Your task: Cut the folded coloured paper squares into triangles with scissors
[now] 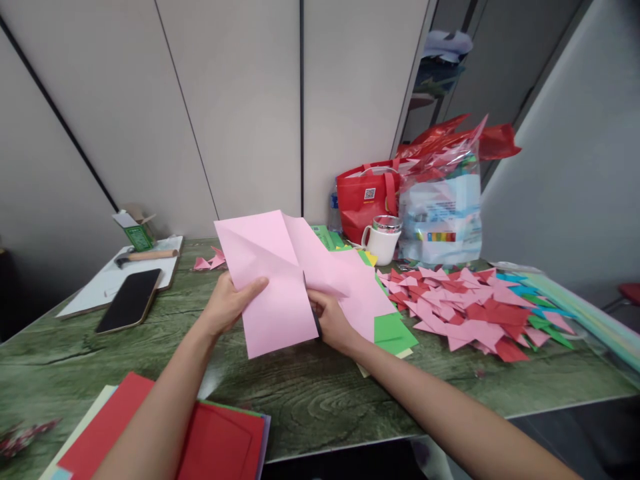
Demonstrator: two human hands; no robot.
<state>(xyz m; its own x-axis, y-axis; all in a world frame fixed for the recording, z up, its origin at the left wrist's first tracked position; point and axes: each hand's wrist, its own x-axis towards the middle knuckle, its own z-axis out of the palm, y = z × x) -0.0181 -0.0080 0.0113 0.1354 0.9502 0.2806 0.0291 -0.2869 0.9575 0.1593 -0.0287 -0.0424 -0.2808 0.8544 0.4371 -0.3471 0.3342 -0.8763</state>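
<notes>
A large pink sheet of paper (280, 313) is raised over the table, with creases across it and a split running up from its lower edge. My left hand (233, 300) grips its left side, thumb on top and fingers behind. At the split, my right hand (330, 319) is closed around scissors (319, 325). Only a dark bit of the handle and a thin dark blade edge show; the paper and my fingers cover the rest. Behind the right hand lie another pink sheet (367, 293) and green paper (393, 333).
Cut pink and red paper pieces (470, 307) are heaped on the right. Behind stand a white mug (383, 245), a red bag (357, 207) and a stuffed plastic bag (443, 213). A phone (129, 300) and hammer (147, 255) lie left; red paper (225, 440) is near the front edge.
</notes>
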